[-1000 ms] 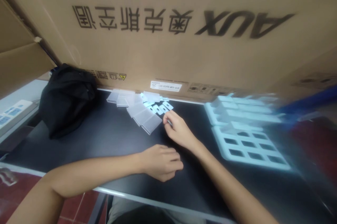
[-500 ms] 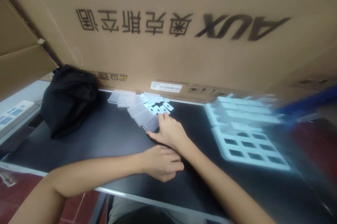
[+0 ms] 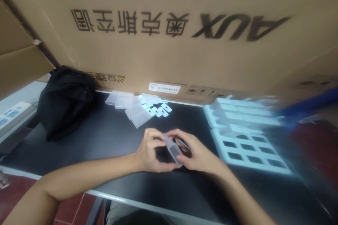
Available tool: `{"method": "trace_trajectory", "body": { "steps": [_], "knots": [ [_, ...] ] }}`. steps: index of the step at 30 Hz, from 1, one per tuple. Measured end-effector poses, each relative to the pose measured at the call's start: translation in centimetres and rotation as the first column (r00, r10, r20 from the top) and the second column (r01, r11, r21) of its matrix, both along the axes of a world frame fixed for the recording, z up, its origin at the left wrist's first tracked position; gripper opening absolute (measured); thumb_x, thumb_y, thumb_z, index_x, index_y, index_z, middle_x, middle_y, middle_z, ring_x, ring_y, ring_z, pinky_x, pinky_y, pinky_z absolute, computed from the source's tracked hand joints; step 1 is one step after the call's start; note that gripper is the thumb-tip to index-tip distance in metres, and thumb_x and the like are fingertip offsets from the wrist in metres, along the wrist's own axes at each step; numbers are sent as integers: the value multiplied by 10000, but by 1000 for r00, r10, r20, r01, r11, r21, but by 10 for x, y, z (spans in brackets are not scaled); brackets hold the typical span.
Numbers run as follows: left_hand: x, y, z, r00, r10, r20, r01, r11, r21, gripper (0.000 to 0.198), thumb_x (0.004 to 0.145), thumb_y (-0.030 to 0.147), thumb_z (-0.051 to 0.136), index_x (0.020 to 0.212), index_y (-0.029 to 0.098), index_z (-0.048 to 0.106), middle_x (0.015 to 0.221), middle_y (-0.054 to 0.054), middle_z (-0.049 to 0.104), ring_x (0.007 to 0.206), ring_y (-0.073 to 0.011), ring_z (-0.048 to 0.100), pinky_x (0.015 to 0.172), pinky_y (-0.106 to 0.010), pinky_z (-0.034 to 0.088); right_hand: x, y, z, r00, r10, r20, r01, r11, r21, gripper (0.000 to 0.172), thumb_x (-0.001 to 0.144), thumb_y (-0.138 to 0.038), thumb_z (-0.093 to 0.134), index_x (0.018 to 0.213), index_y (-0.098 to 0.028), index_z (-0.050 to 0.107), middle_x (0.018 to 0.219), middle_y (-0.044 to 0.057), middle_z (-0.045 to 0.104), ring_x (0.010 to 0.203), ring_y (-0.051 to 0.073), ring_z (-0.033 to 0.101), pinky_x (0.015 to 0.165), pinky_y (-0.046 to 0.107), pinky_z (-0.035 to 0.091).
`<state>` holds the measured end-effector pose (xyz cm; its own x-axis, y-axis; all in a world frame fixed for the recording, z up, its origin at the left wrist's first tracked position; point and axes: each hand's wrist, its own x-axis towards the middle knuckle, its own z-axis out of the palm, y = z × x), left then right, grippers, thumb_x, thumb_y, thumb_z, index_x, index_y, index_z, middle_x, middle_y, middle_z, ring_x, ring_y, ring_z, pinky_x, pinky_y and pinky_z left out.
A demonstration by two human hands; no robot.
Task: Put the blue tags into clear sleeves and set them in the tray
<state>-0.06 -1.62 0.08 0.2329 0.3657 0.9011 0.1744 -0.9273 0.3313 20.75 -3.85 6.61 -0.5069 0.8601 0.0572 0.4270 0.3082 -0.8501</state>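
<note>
Above the black table, a clear, flat plastic case (image 3: 173, 150) is tilted on edge between my two hands, its open end toward me. My left hand (image 3: 151, 151) pinches it from the left with thumb and fingertips. From the right, my right hand (image 3: 194, 151) grips the same case with its thumb on the near edge; a thin grey edge shows inside that hand, too small to identify. Beyond them lie several clear plastic cases (image 3: 137, 115), overlapping in a fan. Beside these cases are several small light-blue pieces with dark windows (image 3: 162, 110).
Light-blue trays with square openings (image 3: 244, 152) lie at the right, more pale blue parts stacked behind. A black cloth bag (image 3: 66, 101) sits at the left, near a white power strip (image 3: 13, 116). A large cardboard box (image 3: 158, 56) walls off the back.
My right hand has taken the nearest clear case from the fan and brought it toward me. My left hand has opened from a loose curl and closed on the case's other side.
</note>
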Motion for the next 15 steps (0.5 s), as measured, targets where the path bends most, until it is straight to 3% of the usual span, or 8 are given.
{"method": "trace_trajectory", "body": {
  "steps": [2,4,7,10,12,15],
  "knots": [
    [2,2,4,997,-58,-52,55,997,-52,670,783,500,843,1273,230,474,1070,-91,628,956,-242,627,800,-420,537,-5,-5,-3,998,40,-39,-41,999,-3,439,716,-346,747,1106,-213,596,948,8,600,727,124,495,622,240,417],
    [3,3,7,990,-111,-89,103,991,-84,573,821,468,826,1238,223,519,1020,-84,650,918,-235,640,781,-415,555,-7,-5,-4,995,74,-72,-75,997,-10,467,690,-493,810,987,-212,584,868,-15,546,696,117,435,602,242,376],
    [4,4,9,986,-167,-31,163,981,-106,459,836,426,826,1140,216,554,948,-70,671,903,-239,669,784,-425,586,-1,-5,-6,983,112,-144,-117,993,-31,582,842,-758,600,1041,-210,601,921,15,549,726,140,430,653,281,388],
    [5,4,6,979,-203,34,206,966,-158,422,816,368,854,1056,211,543,877,-49,671,831,-210,683,720,-360,587,13,-6,-11,976,-35,-217,23,998,-56,493,1045,-596,273,1261,-252,552,1016,42,541,837,176,486,769,324,436],
    [4,4,3,977,-212,6,208,953,-219,426,792,353,875,1005,209,535,826,-29,659,721,-166,650,637,-292,542,20,-6,-18,953,-182,-244,177,983,-40,366,1053,-442,308,1327,-286,492,1031,36,516,893,181,502,836,341,457],
    [3,2,0,975,-202,-89,168,941,-293,419,781,378,872,951,210,528,794,-15,646,658,-138,611,597,-259,493,24,-4,-27,919,-324,-226,342,938,45,340,995,-299,439,1335,-294,457,1075,41,520,958,181,525,915,368,476]
  ]
}}
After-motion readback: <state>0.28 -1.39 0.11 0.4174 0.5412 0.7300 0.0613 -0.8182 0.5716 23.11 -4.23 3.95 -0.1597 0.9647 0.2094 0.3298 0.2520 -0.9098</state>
